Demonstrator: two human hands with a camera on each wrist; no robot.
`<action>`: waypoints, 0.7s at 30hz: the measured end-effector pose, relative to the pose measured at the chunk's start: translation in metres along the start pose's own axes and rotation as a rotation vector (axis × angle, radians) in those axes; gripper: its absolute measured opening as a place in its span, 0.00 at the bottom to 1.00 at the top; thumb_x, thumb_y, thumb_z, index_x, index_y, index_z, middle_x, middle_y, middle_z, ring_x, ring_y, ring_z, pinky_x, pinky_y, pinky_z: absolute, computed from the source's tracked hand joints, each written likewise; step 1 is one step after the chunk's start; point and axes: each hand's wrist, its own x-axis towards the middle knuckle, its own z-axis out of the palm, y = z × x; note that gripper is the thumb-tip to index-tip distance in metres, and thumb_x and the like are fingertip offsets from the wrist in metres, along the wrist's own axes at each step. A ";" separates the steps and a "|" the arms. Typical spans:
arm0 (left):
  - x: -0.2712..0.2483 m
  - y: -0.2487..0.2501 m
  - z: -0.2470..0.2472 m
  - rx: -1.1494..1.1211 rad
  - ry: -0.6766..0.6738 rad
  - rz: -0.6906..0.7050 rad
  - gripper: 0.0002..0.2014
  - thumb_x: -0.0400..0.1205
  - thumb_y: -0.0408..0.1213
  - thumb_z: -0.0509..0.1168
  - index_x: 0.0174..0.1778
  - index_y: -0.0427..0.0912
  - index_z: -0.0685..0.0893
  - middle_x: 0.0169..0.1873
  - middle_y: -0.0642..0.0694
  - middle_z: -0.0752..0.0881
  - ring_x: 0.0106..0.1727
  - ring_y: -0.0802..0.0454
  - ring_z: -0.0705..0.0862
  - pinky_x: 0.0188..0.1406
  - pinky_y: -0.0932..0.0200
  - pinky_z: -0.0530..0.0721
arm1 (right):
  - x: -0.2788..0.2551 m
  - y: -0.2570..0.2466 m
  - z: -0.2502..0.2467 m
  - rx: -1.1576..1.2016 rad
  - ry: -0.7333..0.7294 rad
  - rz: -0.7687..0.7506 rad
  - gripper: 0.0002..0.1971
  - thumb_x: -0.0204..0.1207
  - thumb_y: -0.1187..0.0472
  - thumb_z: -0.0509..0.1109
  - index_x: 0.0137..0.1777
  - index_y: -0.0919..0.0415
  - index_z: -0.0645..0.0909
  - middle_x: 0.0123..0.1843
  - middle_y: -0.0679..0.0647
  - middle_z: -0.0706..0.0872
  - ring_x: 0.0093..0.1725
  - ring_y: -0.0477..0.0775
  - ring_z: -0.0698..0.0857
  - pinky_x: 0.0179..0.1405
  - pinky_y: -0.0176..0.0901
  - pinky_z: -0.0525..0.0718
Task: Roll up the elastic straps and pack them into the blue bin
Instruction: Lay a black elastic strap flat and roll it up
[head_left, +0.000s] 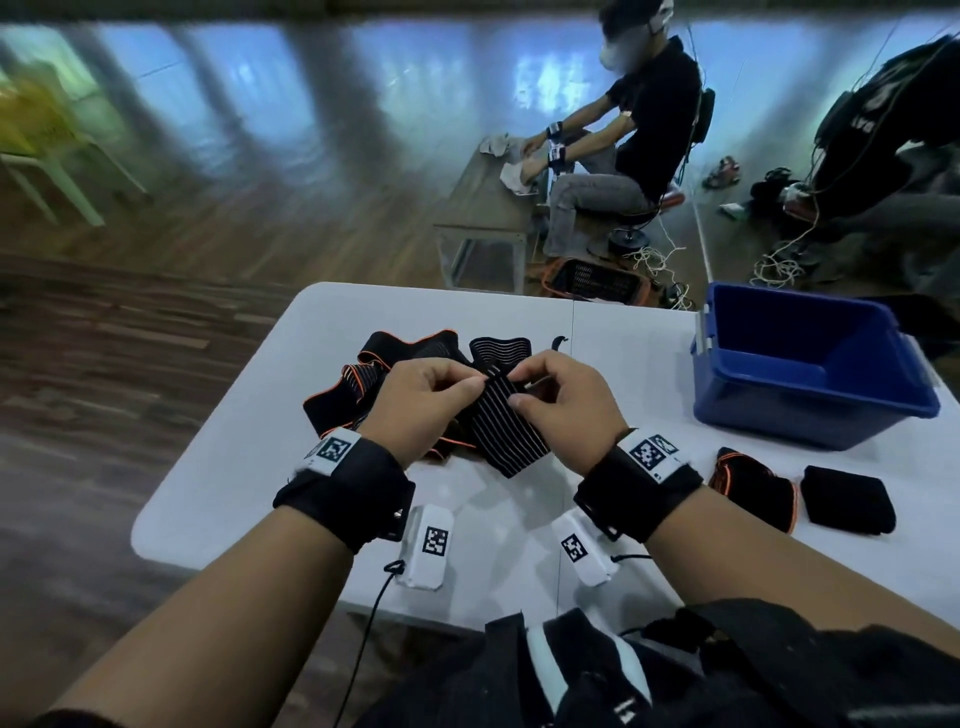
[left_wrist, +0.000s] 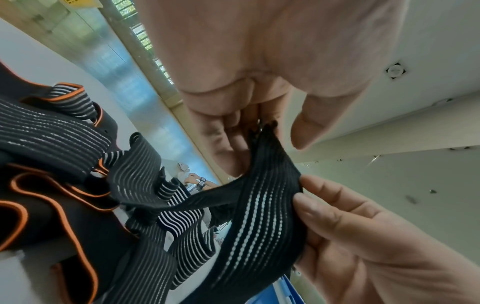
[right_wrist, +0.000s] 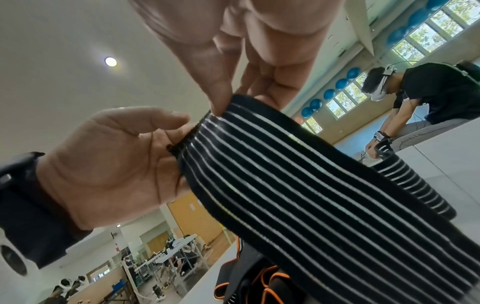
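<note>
A black elastic strap with white stripes (head_left: 511, 431) is lifted over the white table (head_left: 597, 332). My left hand (head_left: 475, 384) and right hand (head_left: 519, 391) pinch its top end together. In the left wrist view the strap (left_wrist: 259, 205) twists down from my left hand's fingers (left_wrist: 233, 133). In the right wrist view the strap (right_wrist: 311, 195) hangs flat from my right hand's fingers (right_wrist: 221, 98). A loose pile of orange-edged straps (head_left: 363, 384) lies behind my hands. The blue bin (head_left: 810, 410) stands at the right. Two rolled straps, one orange-edged (head_left: 753, 488) and one black (head_left: 847, 499), lie in front of the bin.
Two white marker tags (head_left: 431, 543) (head_left: 584, 553) lie on the table near its front edge. Beyond the table another person (head_left: 623, 150) sits at a low bench (head_left: 483, 208). Cables and a basket (head_left: 597, 280) lie on the wooden floor.
</note>
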 end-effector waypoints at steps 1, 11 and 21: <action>-0.002 0.002 0.001 0.007 0.008 0.015 0.05 0.82 0.29 0.71 0.48 0.35 0.93 0.42 0.39 0.93 0.43 0.55 0.91 0.44 0.62 0.89 | -0.001 -0.002 0.000 0.011 0.020 0.002 0.11 0.70 0.65 0.79 0.46 0.49 0.86 0.40 0.41 0.88 0.39 0.38 0.85 0.43 0.32 0.79; -0.009 0.032 0.012 0.045 0.049 0.129 0.07 0.79 0.27 0.73 0.48 0.43 0.90 0.41 0.42 0.92 0.41 0.50 0.89 0.48 0.56 0.88 | -0.009 -0.021 -0.019 0.083 0.131 -0.018 0.11 0.72 0.64 0.77 0.46 0.45 0.85 0.46 0.46 0.89 0.44 0.46 0.87 0.50 0.45 0.86; 0.042 0.150 -0.006 0.233 0.008 0.515 0.10 0.80 0.29 0.69 0.44 0.51 0.89 0.37 0.51 0.90 0.40 0.56 0.87 0.44 0.56 0.86 | 0.034 -0.090 -0.099 0.012 0.120 -0.249 0.14 0.72 0.63 0.78 0.56 0.51 0.85 0.52 0.43 0.89 0.54 0.40 0.88 0.59 0.49 0.88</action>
